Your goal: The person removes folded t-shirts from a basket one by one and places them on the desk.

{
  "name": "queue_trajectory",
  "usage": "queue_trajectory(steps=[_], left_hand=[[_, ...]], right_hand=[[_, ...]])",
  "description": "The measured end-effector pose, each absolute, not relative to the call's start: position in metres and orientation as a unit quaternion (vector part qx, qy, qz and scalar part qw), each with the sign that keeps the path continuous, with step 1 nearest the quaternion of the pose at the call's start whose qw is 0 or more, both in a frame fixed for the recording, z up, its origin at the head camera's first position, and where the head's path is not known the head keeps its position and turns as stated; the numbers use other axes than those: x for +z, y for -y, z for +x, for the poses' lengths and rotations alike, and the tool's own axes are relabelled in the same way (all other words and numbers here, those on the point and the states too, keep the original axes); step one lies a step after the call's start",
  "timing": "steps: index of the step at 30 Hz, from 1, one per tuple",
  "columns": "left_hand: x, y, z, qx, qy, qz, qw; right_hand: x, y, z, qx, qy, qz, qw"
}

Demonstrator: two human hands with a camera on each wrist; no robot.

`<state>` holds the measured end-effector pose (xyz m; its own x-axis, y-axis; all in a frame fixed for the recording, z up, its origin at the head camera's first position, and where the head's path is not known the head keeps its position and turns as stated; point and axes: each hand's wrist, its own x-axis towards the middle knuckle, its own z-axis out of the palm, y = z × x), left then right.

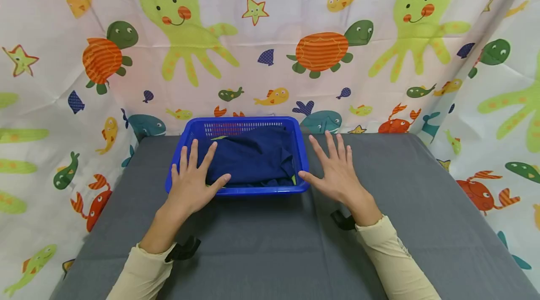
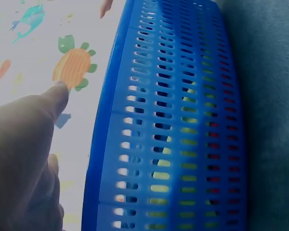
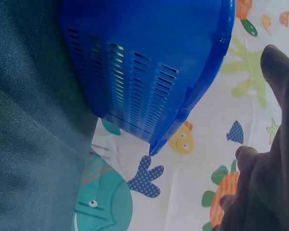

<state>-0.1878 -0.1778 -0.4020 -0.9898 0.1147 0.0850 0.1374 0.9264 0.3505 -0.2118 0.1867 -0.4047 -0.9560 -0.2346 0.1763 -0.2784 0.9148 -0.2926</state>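
A blue plastic basket point(image 1: 253, 191) with slotted walls stands on the grey cloth; dark navy fabric point(image 1: 253, 154) lies bunched inside, with yellow-green bits at its edges. Over the basket's left end, my left hand point(image 1: 191, 187) is spread with fingers apart, holding nothing. Near the right end my right hand point(image 1: 337, 176) is spread too, its thumb close to the rim; whether it touches cannot be told. Through the slots in the left wrist view, yellow-green and red patches point(image 2: 214, 144) show. The right wrist view has the basket's slotted side point(image 3: 139, 72) beside the right hand's fingers point(image 3: 274, 67).
A grey cloth point(image 1: 261, 248) covers the table. Behind and on both sides hangs a white curtain point(image 1: 270, 28) printed with sea animals. Each wrist wears a black strap point(image 1: 183, 249) by a cream sleeve point(image 1: 143, 269).
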Motion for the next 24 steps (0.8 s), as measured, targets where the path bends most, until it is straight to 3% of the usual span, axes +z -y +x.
queue_trajectory(steps=[13, 24], left_hand=[[-0.385, 0.194, -0.198, -0.183, 0.979, -0.086, 0.02], [-0.37, 0.211, -0.207, -0.26, 0.96, -0.096, -0.04]], right_hand=[[-0.384, -0.193, -0.226, 0.187, 0.963, 0.197, -0.002], [-0.367, -0.182, -0.238, 0.296, 0.915, 0.257, -0.091]])
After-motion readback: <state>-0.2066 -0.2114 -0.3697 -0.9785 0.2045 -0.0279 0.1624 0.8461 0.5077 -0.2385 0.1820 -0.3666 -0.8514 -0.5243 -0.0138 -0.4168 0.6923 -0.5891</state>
